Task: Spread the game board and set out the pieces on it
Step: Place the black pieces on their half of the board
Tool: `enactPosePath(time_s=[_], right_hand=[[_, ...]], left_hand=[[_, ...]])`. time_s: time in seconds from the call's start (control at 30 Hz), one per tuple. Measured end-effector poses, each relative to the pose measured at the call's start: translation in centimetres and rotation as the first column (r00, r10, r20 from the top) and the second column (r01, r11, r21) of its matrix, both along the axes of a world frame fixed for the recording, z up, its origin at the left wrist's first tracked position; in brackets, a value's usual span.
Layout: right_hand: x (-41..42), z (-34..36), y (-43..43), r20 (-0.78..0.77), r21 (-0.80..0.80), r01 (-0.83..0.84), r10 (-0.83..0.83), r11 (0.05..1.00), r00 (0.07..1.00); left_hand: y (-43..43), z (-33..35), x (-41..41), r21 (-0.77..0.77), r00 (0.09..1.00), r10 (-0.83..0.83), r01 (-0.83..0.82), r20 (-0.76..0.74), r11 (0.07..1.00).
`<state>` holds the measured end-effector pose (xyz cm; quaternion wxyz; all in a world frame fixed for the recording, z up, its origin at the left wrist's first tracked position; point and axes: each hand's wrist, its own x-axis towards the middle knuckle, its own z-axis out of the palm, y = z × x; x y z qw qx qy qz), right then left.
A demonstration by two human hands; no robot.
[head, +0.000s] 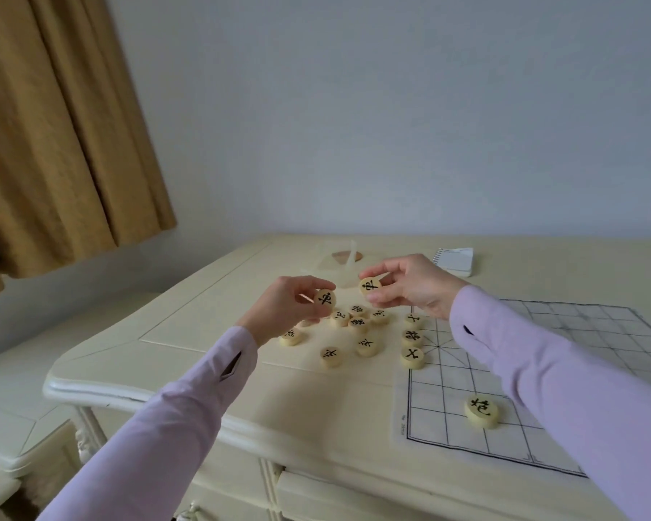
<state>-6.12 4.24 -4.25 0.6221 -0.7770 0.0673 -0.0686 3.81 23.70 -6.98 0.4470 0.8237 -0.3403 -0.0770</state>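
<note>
A disc [326, 298] is pinched at its rim between thumb and fingertips of the left hand [286, 308], and a second disc [370, 285] is pinched likewise by the right hand [410, 285]. Both are held above the heap [354, 325] beside the board [448, 400]. The discs are judged light, stiff and smooth, best taken by the rim. The board looks thin and limp, easily dragged by a sleeve [542, 370]. Its near corner lies close to the table [188, 321] edge, and open room is seen across most of the grid, where a lone disc [482, 411] lies
</note>
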Motion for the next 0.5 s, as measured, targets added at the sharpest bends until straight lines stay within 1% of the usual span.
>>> enactPosePath(time_s=[0.13,0.27,0.37,0.5], right_hand=[[-1.0,0.0,-3.7,-0.027,0.235,0.150,-0.147,0.960,0.989],[-2.0,-0.5,-6.7,-0.041,0.351,0.274,-0.277,0.896,0.960],[-2.3,-1.5,-8.1,-0.074,0.366,0.324,-0.320,0.873,0.945],[-2.4,-2.7,-9.2,-0.121,0.319,0.328,-0.305,0.889,0.945]], left_hand=[[-3.6,1.5,-0.6,-0.003,1.000,0.007,-0.006,0.018,1.000],[-8.1,2.0,-0.9,0.004,0.999,-0.004,0.003,0.050,1.000],[-10.9,2.0,-0.4,0.051,0.996,-0.021,0.017,0.086,0.999],[-14.1,1.3,0.3,0.142,0.995,-0.061,0.049,0.084,0.989]])
